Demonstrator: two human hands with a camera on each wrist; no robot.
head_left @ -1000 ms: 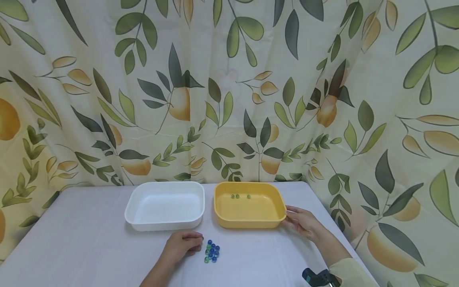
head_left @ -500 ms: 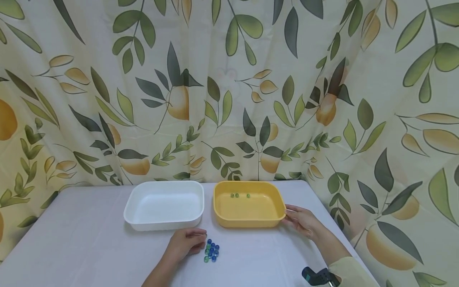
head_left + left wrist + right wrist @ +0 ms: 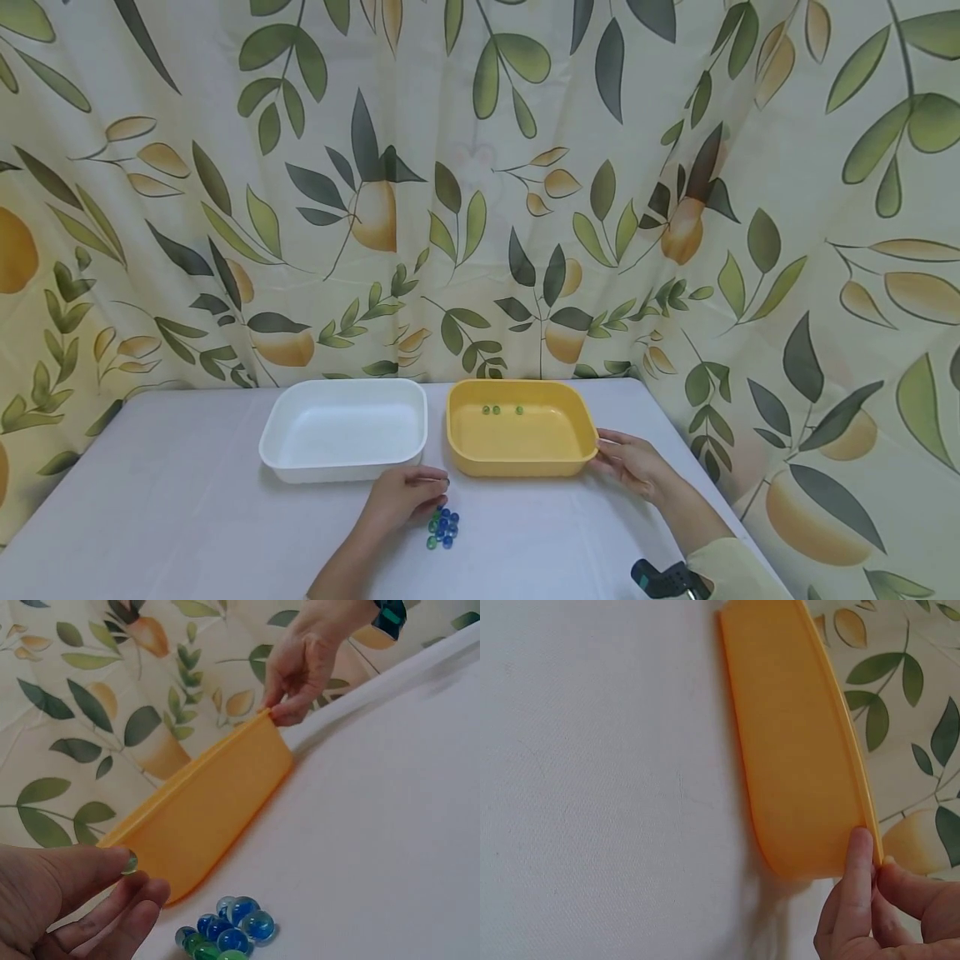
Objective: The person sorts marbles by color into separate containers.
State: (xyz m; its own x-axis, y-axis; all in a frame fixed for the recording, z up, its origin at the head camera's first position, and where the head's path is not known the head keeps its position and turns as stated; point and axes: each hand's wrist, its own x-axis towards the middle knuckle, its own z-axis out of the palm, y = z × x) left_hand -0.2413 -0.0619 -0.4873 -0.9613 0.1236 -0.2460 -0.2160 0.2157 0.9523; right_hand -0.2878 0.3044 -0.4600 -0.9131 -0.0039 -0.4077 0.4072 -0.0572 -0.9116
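Note:
Between thumb and fingers my left hand (image 3: 405, 500) pinches a green glass marble (image 3: 130, 862), which shows at the thumb tip in the left wrist view. That hand hovers just above a small cluster of blue and green marbles (image 3: 444, 527) on the table. At the right corner of the yellow tray (image 3: 525, 468), my right hand (image 3: 637, 468) grips the rim, thumb on one side and fingers against the outer wall in the right wrist view. Several small green marbles (image 3: 497, 410) lie inside the yellow tray near its back.
A white tray (image 3: 341, 473) stands left of the yellow one, a narrow gap between them. Both sit toward the back of the white-covered table (image 3: 187, 517). A leaf-and-fruit patterned curtain (image 3: 480, 208) hangs behind.
My left hand has moved right and slightly away from me, from left of the marble cluster to over its far end, carrying the pinched marble. The right hand has kept its grip.

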